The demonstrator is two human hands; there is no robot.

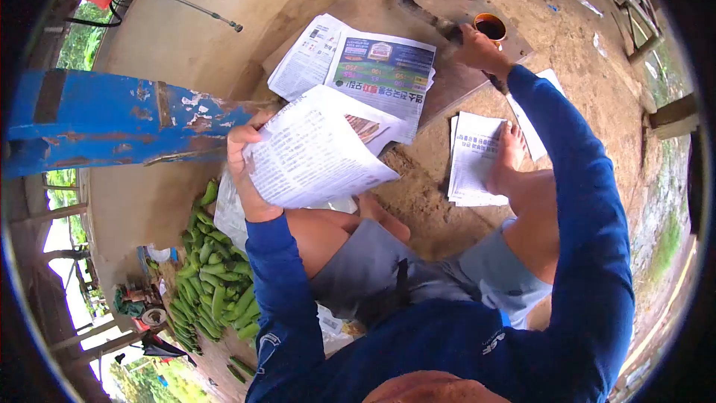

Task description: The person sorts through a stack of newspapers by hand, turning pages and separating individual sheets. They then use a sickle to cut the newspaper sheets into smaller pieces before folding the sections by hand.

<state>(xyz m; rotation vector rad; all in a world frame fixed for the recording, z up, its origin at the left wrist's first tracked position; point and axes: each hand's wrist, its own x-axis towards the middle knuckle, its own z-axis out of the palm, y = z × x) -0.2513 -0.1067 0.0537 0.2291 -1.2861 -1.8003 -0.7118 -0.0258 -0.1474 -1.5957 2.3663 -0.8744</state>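
My left hand grips a bent stack of newspaper sheets, fingers closed at its left edge. My right hand is closed around the handle of a curved knife, its dark hooked blade pointing away from me over the brown board. Right beside that hand stands an orange-rimmed cup with dark liquid inside. More newspapers lie on the board under and beyond the held sheets. Another newspaper pile is on the ground, partly beneath my bare foot.
A heap of long green vegetables lies on the ground to my left, near some clear plastic. A worn blue beam reaches in from the left. A thin metal rod juts out at the upper left.
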